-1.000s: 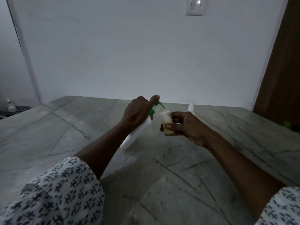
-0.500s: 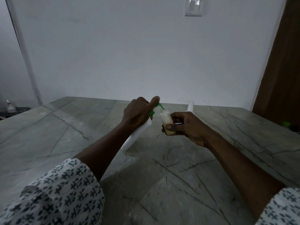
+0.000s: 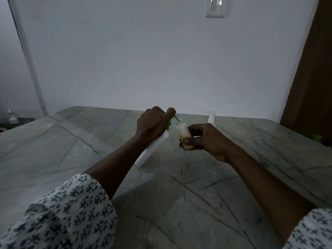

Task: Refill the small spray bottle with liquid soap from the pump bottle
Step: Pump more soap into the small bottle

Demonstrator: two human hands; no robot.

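My left hand grips the top of a white pump bottle, which leans to the right with its base on the marble table. Its green nozzle points down onto the open mouth of the small spray bottle. My right hand holds that small clear bottle upright just above the table; it holds pale yellowish liquid. A white spray cap stands on the table behind my right hand.
The table runs to a white wall with a light switch. A brown door is at the right, with a small green object near the table's right edge. A small bottle sits on a dark ledge far left.
Both hands and bottles stay almost where they were; the view has shifted slightly. The nozzle remains at the small bottle's mouth.
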